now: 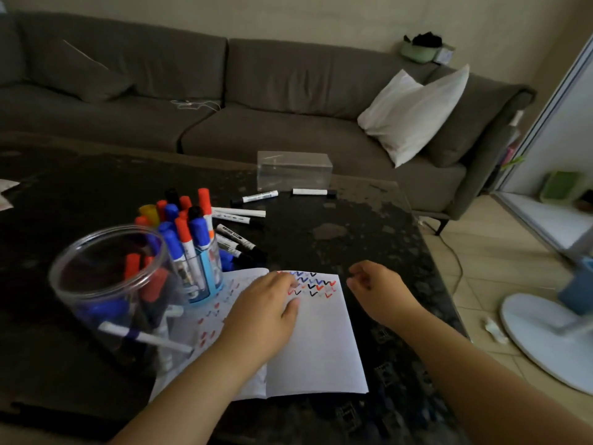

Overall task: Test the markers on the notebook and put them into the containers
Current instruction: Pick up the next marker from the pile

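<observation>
Notebook [316,342] open on table [337,232], top of right page filled with red, blue, black ticks. Many markers already in clear jar [109,284] and smaller cup [205,268] at left. Loose markers [248,216] left on table beyond cup, near clear box [294,170]. Left hand [266,306] flat on page, holds nothing. Right hand [378,292] loosely curled, empty, hovers beside notebook. Judgement: well over half done.

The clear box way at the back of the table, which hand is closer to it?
Right. The right hand hovers over the dark table just below the clear rectangular plastic box; the left hand rests flat on the white notebook, farther back.
</observation>
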